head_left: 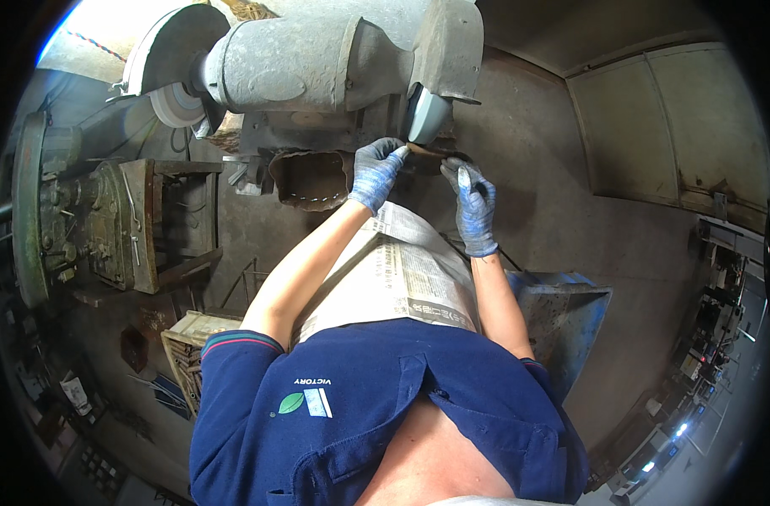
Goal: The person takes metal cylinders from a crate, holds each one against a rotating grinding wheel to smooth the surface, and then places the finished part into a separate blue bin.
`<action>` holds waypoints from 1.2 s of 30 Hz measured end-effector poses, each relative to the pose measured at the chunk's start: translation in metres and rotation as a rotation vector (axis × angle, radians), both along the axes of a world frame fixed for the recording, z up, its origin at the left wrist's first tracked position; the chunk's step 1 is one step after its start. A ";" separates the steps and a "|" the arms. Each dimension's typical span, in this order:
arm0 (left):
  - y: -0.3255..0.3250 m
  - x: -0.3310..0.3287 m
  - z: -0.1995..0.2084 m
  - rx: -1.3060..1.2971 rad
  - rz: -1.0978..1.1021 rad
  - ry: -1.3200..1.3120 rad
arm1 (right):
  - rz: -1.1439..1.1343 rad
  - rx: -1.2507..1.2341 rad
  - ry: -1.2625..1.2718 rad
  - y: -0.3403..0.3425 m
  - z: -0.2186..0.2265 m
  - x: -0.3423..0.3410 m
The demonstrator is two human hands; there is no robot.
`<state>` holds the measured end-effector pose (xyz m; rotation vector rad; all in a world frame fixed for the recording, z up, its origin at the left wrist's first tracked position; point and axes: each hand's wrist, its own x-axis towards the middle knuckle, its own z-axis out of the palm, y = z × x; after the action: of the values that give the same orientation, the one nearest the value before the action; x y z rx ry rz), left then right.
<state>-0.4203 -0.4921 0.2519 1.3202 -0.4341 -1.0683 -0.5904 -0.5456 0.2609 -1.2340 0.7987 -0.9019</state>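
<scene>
A thin, curved brown strip (427, 151), apparently metal, spans the gap between my gloved hands, just below the right end of a grey bench grinder (292, 67). My left hand (378, 173), in a blue-grey work glove, pinches the strip's left end between thumb and fingers. At its right end, my right hand (473, 202) has its fingers closed on the strip, partly hiding it. Above it a smooth light-grey tapered part (429, 116) sticks out from under the right wheel guard (451, 51). Whether the strip touches the grinder, I cannot tell.
A white wheel (178, 105) sits at the grinder's left end. Below the grinder hangs a dark, rough-edged container (310, 179). Newspaper (402, 261) covers my lap. A greasy machine (106, 219) and a crate of rods (186, 354) stand left, a blue metal bin (566, 316) right.
</scene>
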 end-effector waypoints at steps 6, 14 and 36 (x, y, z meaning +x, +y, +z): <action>0.001 0.009 -0.003 0.008 0.040 -0.073 | 0.015 0.054 0.018 0.003 0.002 0.010; 0.013 0.036 -0.009 0.028 0.070 -0.067 | 0.068 0.073 -0.072 0.010 -0.003 0.035; -0.008 0.006 0.004 0.047 0.008 -0.096 | -0.017 0.208 -0.082 -0.008 -0.003 0.006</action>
<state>-0.4139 -0.5000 0.2564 1.4185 -0.4776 -1.0168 -0.5847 -0.5537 0.2580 -1.0045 0.8170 -0.8551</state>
